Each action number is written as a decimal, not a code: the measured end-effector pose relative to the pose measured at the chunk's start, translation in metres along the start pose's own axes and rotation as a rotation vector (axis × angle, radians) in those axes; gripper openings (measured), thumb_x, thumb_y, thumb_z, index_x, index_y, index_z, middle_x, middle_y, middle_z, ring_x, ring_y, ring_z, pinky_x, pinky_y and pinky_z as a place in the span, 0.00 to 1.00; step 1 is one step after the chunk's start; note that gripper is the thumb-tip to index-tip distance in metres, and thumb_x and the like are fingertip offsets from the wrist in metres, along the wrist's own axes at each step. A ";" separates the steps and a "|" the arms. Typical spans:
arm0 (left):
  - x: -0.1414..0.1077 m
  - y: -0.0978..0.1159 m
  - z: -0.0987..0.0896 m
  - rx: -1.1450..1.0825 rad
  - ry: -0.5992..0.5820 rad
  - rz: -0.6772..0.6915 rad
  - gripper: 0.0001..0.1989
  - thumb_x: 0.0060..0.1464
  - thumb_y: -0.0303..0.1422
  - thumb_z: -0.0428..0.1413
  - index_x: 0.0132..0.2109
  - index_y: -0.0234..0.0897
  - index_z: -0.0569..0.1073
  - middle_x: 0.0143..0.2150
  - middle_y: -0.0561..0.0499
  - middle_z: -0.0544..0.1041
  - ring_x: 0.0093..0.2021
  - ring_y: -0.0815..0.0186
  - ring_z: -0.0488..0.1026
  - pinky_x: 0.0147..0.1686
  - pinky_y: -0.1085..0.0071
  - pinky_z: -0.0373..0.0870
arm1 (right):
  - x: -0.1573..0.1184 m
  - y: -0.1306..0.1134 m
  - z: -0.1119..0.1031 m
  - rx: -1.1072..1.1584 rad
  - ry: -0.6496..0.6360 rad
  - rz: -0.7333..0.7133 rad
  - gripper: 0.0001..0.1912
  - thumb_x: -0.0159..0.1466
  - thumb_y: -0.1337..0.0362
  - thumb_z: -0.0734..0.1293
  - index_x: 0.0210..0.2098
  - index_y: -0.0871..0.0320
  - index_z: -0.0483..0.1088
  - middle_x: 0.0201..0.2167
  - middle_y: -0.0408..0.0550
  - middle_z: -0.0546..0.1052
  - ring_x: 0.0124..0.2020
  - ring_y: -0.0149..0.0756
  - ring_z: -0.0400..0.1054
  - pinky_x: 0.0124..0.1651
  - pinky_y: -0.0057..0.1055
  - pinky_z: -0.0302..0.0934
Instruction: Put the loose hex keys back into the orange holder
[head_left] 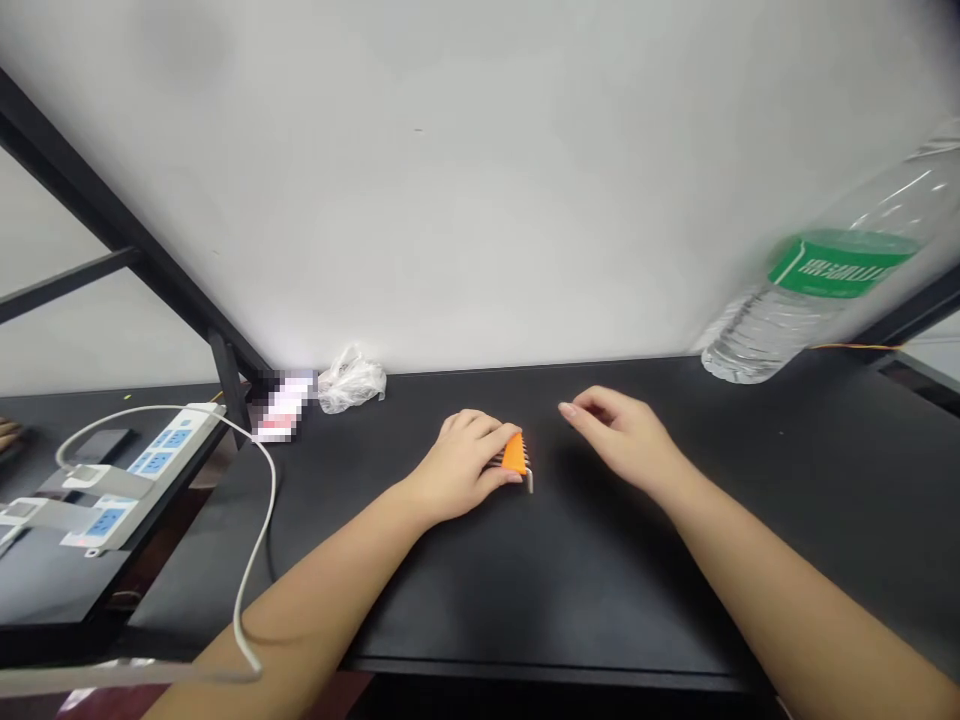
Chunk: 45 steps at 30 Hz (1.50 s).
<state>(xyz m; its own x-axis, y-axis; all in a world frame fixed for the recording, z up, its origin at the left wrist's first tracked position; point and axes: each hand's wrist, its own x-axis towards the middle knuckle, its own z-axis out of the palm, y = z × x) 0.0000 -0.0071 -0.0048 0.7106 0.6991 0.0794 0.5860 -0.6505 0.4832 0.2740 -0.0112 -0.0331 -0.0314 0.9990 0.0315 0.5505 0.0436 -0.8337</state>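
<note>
My left hand (465,462) rests on the black table (570,580) with its fingers closed around a small orange object (515,454) that has dark ridges and a pale metal tip sticking out at its lower right. My right hand (619,435) hovers just to the right of it, palm down, fingers loosely spread and holding nothing. A gap of bare tabletop separates the two hands.
A clear plastic water bottle (817,290) with a green label stands at the back right. A crumpled clear plastic bag (351,382) lies against the white wall. A white power strip (154,458) and its cable (259,540) sit on the left, beside a black frame post (225,375).
</note>
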 end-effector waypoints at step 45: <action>0.004 0.002 0.011 -0.062 -0.039 -0.372 0.25 0.43 0.47 0.69 0.45 0.41 0.74 0.46 0.47 0.74 0.52 0.50 0.69 0.49 0.55 0.67 | -0.023 -0.029 0.036 0.101 -0.476 -0.156 0.17 0.63 0.64 0.69 0.51 0.51 0.67 0.51 0.49 0.75 0.51 0.43 0.70 0.53 0.44 0.65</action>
<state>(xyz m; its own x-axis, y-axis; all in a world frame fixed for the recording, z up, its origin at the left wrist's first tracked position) 0.0082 -0.0083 -0.0132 0.4684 0.8717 -0.1444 0.7830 -0.3338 0.5248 0.2287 -0.0361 -0.0292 -0.4962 0.8649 -0.0757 0.4266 0.1670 -0.8889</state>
